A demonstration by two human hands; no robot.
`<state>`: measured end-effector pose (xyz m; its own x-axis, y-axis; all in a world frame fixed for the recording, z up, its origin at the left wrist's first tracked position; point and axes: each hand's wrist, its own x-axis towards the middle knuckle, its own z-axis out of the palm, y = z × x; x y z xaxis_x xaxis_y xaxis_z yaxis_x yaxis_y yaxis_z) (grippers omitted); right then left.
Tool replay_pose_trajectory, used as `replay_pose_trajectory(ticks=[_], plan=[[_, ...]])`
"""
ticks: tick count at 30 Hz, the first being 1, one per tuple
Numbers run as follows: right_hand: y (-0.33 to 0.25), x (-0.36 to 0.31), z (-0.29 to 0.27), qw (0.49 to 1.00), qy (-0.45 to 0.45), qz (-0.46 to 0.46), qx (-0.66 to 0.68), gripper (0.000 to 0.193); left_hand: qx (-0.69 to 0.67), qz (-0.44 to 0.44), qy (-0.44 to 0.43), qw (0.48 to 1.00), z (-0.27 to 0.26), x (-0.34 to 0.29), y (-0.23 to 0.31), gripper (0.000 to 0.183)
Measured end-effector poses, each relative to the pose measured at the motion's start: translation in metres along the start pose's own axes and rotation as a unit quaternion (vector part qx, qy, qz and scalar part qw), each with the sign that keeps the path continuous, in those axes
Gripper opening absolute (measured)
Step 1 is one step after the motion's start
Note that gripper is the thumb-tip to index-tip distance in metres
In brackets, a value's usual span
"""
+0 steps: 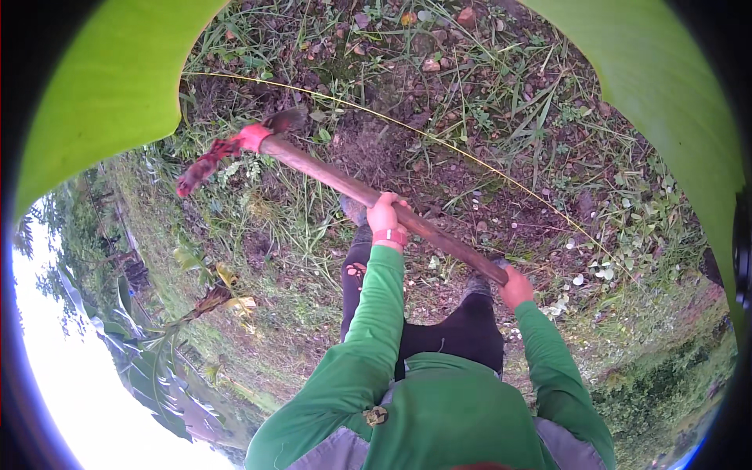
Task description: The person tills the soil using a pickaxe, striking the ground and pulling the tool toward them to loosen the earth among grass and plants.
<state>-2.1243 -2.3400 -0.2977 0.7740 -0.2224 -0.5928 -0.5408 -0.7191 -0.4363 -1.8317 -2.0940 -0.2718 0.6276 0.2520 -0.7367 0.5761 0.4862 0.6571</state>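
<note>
One hoe point(337, 179) slants from ten o'clock to four. Leftmost, a red wrapping point(252, 138) covers its upper end, the dark blade point(287, 120) just beside. Near the centre, the left hand point(384, 213) is closed around the handle point(446, 239) midway. Beyond, a yellow string point(431, 135) runs from ten o'clock past three; keeping the blade off it seems wise. Toward four, the right hand point(515, 287) is closed near the handle's end; firm, well-spaced grips should give control.

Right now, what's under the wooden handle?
Grass and dark soil show below the handle, plus part of a boot near the right hand. The strip the handle itself covers can't be seen.
</note>
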Motion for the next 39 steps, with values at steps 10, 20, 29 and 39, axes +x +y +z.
replay_pose_trajectory(ticks=[10, 20, 29, 39], plan=[[-0.102, 0.141, -0.046, 0.985, 0.059, -0.156, 0.033, 0.033, -0.081, 0.274, -0.004, 0.958, 0.044, 0.009, 0.128, 0.009], [-0.210, -0.042, -0.048, 0.974, -0.213, 0.075, 0.027, 0.045, 0.130, -0.217, -0.113, 0.961, -0.017, 0.174, 0.021, 0.011], [-0.093, -0.063, -0.003, 0.982, -0.177, 0.066, -0.023, 0.053, 0.084, -0.170, -0.097, 0.977, -0.036, 0.107, -0.044, 0.009], [-0.014, -0.056, 0.033, 0.997, -0.060, 0.041, -0.024, 0.043, 0.053, -0.067, -0.005, 0.996, -0.042, 0.025, -0.031, 0.010]])
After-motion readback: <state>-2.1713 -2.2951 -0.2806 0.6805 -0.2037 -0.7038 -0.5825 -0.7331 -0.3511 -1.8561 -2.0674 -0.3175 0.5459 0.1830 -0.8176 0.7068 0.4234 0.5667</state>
